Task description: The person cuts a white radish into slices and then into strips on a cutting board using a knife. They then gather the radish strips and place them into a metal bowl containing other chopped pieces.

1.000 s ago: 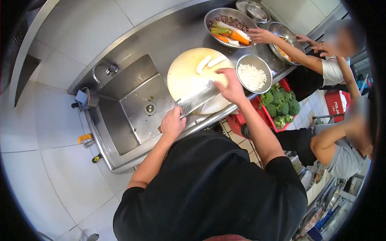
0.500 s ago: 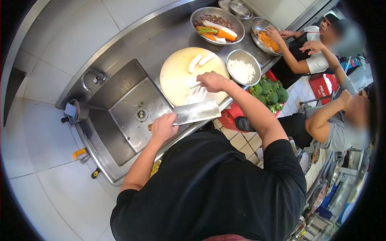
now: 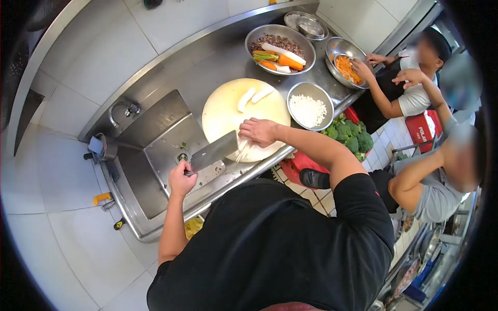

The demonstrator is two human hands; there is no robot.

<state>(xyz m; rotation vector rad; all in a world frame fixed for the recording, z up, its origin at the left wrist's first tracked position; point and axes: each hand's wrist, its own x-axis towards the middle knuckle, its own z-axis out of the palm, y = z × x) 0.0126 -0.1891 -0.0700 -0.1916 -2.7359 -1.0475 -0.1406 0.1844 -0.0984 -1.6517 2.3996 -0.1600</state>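
My left hand (image 3: 182,179) is closed round the handle of a wide cleaver (image 3: 213,151), whose blade reaches over the near left edge of the round cutting board (image 3: 218,111). My right hand (image 3: 258,132) bends over the board beside the blade's far end, on thin white cut pieces (image 3: 246,150); its fingertips are partly hidden. Two peeled white lengths (image 3: 246,99) lie farther back on the board. Right of the board stands a metal bowl of small white cubes (image 3: 308,110).
A sink (image 3: 155,160) lies left of the board. Behind are a bowl with carrots (image 3: 288,61) and a bowl of orange shreds (image 3: 346,67), which a co-worker (image 3: 391,83) reaches into. Broccoli (image 3: 353,136) fills a red crate below the counter. Another person (image 3: 428,181) is at the right.
The cleaver has swung from near the counter's front edge toward the board, its handle now over the sink. My right hand has come down beside the blade. The co-worker's hand moved from the carrot bowl to the orange shreds.
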